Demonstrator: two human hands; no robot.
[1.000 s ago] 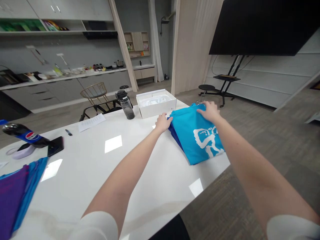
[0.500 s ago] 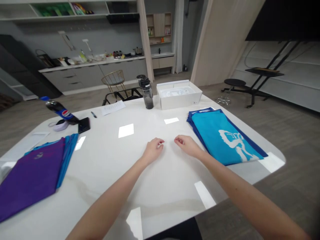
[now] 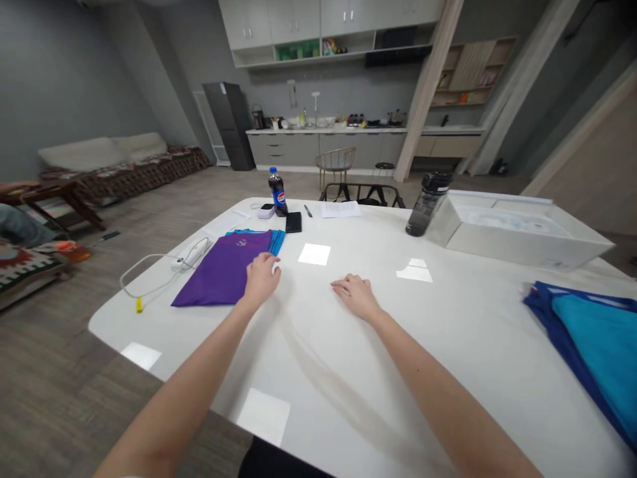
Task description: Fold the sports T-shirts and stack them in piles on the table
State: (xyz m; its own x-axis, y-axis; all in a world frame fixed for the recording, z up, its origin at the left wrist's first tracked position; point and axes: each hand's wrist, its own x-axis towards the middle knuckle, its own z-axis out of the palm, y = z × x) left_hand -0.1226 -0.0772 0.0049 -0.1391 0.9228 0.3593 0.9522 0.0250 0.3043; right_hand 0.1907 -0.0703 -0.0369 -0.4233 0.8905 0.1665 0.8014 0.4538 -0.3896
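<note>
My left hand [image 3: 263,279] hovers at the right edge of a pile of folded fabric. Its thumb and fingers are apart, with nothing between them. A purple folded cloth [image 3: 213,269] with a small pale mark tops this pile, and blue cloth [image 3: 277,243] sticks out from under it. My right hand [image 3: 355,295] is over the white table [image 3: 318,352], fingers loosely bent and holding nothing. At the far right lies a second pile, a light blue folded cloth [image 3: 604,338] over a dark blue one [image 3: 542,309], cut off by the view's edge.
Behind the piles stand a cola bottle [image 3: 277,192], a black phone [image 3: 293,222], a pen [image 3: 308,211] and a sheet of paper [image 3: 341,210]. A dark water bottle [image 3: 428,204] stands beside an open white box [image 3: 517,232]. A white cable [image 3: 149,259] hangs over the left edge.
The view has swung left. My left hand has moved left to the purple cloth's edge, and the hands are farther apart. My right hand remains over the table, its fingers a little straighter.
</note>
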